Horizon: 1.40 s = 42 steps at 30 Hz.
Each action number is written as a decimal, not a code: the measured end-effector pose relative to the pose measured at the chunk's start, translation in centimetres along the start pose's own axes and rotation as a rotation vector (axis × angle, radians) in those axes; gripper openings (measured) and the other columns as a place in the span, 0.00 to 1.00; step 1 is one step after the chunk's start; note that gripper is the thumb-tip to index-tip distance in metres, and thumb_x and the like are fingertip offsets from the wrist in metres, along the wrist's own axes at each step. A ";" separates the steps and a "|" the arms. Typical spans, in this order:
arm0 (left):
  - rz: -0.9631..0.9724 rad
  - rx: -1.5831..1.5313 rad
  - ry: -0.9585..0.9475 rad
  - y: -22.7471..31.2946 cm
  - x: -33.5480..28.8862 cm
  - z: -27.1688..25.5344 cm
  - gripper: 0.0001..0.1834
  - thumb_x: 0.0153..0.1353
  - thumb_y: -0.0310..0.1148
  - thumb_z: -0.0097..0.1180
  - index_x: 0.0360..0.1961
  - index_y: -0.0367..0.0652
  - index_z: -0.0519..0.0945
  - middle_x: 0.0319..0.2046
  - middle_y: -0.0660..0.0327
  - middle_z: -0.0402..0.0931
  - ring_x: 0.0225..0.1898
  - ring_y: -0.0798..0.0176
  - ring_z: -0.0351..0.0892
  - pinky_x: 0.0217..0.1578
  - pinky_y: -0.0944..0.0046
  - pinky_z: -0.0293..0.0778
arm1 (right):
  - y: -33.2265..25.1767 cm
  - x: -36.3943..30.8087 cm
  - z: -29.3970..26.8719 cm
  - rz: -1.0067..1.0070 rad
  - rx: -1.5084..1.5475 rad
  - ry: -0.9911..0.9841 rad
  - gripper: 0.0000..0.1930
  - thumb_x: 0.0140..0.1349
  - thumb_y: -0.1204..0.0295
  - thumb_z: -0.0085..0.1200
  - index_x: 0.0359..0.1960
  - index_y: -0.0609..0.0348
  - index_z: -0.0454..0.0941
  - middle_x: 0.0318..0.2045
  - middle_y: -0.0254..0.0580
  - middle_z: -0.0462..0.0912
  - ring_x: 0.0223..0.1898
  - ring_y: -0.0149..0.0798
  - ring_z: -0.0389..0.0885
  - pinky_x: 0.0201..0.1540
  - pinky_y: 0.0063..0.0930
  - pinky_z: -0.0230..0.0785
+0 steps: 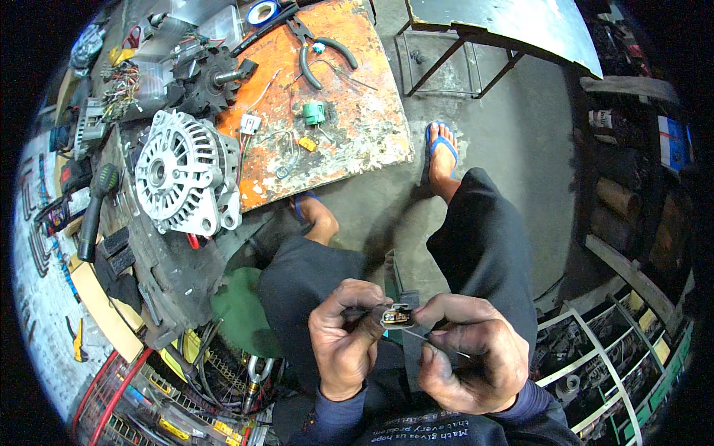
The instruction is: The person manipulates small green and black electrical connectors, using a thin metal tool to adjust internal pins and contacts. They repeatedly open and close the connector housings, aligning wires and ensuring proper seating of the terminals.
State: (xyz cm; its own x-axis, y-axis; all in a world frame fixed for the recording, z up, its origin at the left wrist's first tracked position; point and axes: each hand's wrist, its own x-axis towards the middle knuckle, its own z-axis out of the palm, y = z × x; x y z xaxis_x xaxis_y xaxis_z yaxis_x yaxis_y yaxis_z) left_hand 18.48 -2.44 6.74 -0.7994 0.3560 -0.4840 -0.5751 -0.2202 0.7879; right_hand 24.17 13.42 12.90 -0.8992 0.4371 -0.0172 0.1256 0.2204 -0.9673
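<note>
Above my lap, my left hand (343,342) pinches a small dark electrical connector (397,317) between thumb and fingers. Its open end faces up and shows metal terminals inside. My right hand (480,353) is closed on a thin metal pick or wire (413,334), which slants toward the connector; whether its tip enters the housing I cannot tell. The right index finger lies close beside the connector. Ahead, on a worn orange board (364,126), are a green connector (314,113), a yellow connector (307,143), a white connector (250,123) with wires, and pliers (301,44) with dark handles.
A silver alternator housing (182,175) stands left of the board, with a dark rotor (204,80) behind it. A black-handled tool (95,208) lies farther left. A metal-topped table (513,26) is at the far right. Metal racks (595,372) with parts stand at lower right.
</note>
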 end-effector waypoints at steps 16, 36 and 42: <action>0.003 0.025 0.001 0.3 0.0 0.5 0.09 0.60 0.23 0.72 0.39 0.34 0.84 0.40 0.57 0.81 0.39 0.68 0.81 0.45 0.69 0.77 | 0.4 0.0 0.7 0.011 -0.070 0.030 0.12 0.58 0.77 0.71 0.37 0.65 0.79 0.43 0.56 0.87 0.39 0.47 0.91 0.38 0.32 0.84; 0.057 0.148 0.011 -0.1 -0.1 -0.2 0.08 0.59 0.20 0.71 0.39 0.36 0.84 0.40 0.56 0.82 0.41 0.66 0.82 0.45 0.68 0.76 | 1.2 -0.8 1.1 -0.120 -0.207 0.006 0.16 0.55 0.79 0.71 0.41 0.65 0.77 0.44 0.57 0.88 0.34 0.46 0.92 0.26 0.29 0.82; 0.034 0.139 0.028 0.4 -0.1 0.0 0.08 0.59 0.21 0.72 0.38 0.36 0.85 0.39 0.57 0.82 0.41 0.65 0.82 0.45 0.67 0.76 | 2.2 -1.0 1.9 -0.306 -0.268 0.099 0.12 0.51 0.83 0.71 0.34 0.67 0.80 0.37 0.59 0.89 0.28 0.43 0.90 0.23 0.27 0.82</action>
State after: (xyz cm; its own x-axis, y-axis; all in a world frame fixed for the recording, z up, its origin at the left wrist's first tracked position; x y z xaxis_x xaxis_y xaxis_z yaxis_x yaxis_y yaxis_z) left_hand 18.39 -2.54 7.12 -0.8238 0.3243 -0.4649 -0.5194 -0.1032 0.8483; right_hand 24.53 11.80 10.32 -0.8692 0.3948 0.2978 -0.0249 0.5666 -0.8236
